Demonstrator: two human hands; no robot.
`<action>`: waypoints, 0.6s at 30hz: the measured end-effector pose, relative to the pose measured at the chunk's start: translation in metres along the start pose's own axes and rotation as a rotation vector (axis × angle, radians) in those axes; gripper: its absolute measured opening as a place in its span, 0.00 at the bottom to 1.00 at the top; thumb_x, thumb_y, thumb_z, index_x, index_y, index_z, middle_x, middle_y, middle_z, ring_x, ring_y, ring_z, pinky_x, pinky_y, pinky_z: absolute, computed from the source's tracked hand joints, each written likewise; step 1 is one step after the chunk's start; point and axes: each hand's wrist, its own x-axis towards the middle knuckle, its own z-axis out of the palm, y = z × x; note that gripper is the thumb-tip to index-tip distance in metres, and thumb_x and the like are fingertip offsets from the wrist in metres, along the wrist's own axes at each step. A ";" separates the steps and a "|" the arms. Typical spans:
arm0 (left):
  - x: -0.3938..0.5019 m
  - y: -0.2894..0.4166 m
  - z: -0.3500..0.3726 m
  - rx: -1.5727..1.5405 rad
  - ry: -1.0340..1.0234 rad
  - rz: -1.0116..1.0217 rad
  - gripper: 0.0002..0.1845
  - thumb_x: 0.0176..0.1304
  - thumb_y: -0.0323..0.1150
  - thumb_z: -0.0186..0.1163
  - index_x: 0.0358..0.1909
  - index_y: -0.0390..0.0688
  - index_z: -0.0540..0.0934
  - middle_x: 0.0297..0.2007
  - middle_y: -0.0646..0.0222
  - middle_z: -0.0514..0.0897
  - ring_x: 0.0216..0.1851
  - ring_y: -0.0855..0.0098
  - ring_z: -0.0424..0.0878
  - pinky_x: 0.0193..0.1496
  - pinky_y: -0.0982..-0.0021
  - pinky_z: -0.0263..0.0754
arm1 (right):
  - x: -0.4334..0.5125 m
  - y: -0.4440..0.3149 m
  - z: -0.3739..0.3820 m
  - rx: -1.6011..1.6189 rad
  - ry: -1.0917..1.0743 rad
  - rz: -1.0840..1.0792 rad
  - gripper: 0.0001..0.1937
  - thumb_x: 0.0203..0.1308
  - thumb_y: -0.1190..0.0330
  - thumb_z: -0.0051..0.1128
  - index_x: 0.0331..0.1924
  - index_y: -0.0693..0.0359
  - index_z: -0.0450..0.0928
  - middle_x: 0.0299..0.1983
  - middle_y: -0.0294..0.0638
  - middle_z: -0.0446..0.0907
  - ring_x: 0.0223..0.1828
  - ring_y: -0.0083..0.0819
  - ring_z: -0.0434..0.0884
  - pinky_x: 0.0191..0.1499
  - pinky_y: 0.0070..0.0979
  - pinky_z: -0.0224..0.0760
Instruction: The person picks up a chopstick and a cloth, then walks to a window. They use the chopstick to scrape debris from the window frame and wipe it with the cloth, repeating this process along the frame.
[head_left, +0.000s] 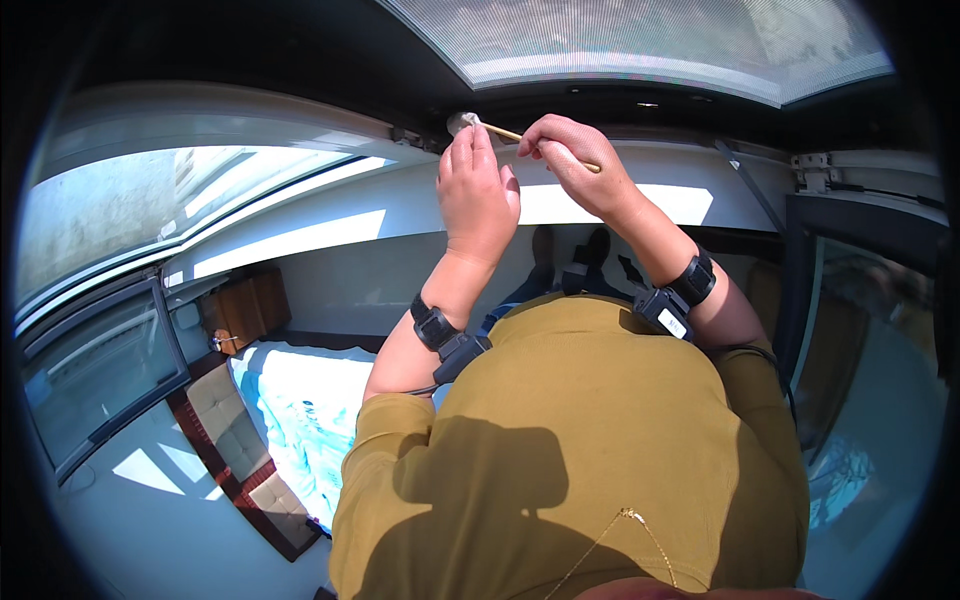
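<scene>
My right hand (574, 157) grips a thin wooden stick (501, 132), whose rear end sticks out below my fingers. At its far end is a small white tuft or wad (470, 118); its material is unclear. My left hand (477, 191) is raised beside it, back towards me, fingertips at the white end and thumb apart. A small greyish rounded thing (454, 123) shows just past those fingertips, partly hidden by them. Whether my left fingers pinch it or only touch it is not clear. Both hands are close to the dark window frame (525, 101).
A mesh screen (660, 45) fills the upper part. Open window sashes stand at left (105, 367) and right (862, 360), with a metal stay (750, 187) near the right one. A white sill (337, 232) runs below my hands. Behind me are a bed (300, 420) and wooden cabinet (247, 307).
</scene>
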 end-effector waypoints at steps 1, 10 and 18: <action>-0.001 -0.002 0.001 0.000 -0.010 -0.004 0.30 0.54 0.28 0.64 0.60 0.32 0.69 0.57 0.51 0.72 0.57 0.51 0.72 0.60 0.58 0.68 | 0.005 0.006 0.005 0.030 -0.013 0.009 0.11 0.63 0.72 0.41 0.37 0.66 0.77 0.35 0.39 0.78 0.37 0.25 0.76 0.41 0.22 0.72; -0.015 -0.016 0.007 -0.096 -0.069 -0.102 0.33 0.55 0.28 0.64 0.62 0.30 0.66 0.61 0.47 0.69 0.61 0.48 0.70 0.63 0.58 0.67 | 0.029 0.022 0.015 0.169 -0.111 0.243 0.14 0.69 0.67 0.39 0.39 0.61 0.80 0.35 0.33 0.80 0.37 0.20 0.77 0.39 0.18 0.72; -0.016 -0.017 0.010 -0.130 -0.026 -0.027 0.29 0.55 0.27 0.62 0.60 0.28 0.68 0.60 0.44 0.71 0.60 0.47 0.71 0.63 0.57 0.68 | 0.024 -0.004 0.011 -0.122 -0.161 0.157 0.12 0.63 0.71 0.40 0.36 0.67 0.77 0.32 0.38 0.78 0.36 0.25 0.76 0.43 0.23 0.72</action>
